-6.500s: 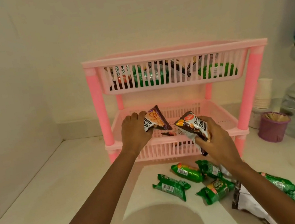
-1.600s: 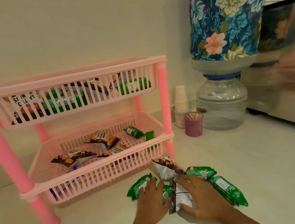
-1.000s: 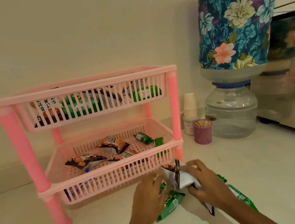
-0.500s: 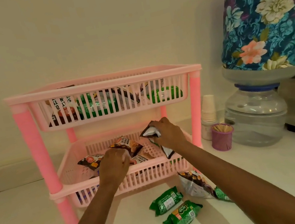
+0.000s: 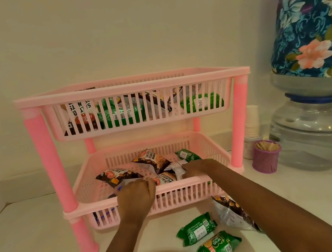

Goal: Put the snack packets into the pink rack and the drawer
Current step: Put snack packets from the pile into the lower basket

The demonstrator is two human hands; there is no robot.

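Observation:
The pink rack (image 5: 131, 85) has two tiers, and its top basket holds several green and dark packets. In the lower tray (image 5: 194, 181) lie two dark peanut packets (image 5: 151, 159) (image 5: 116, 175) and a green packet (image 5: 186, 154). My right hand (image 5: 199, 167) reaches into that tray, fingers closed on a silver-backed peanut packet (image 5: 177, 168). My left hand (image 5: 136, 197) is curled over the tray's front rim; what it holds is hidden. On the counter in front lie two green packets (image 5: 196, 229) (image 5: 217, 249) and a peanut packet (image 5: 231, 212).
To the right of the rack stand a stack of paper cups (image 5: 251, 126), a purple cup of toothpicks (image 5: 266, 159) and a water dispenser (image 5: 310, 133) carrying a bottle under a floral cover (image 5: 313, 11). Walls close off the back and left.
Both hands took packets off the counter and carried them into the lower tray. My right hand has lowered its packet to the tray floor, and my left hand has drawn back to the front rim.

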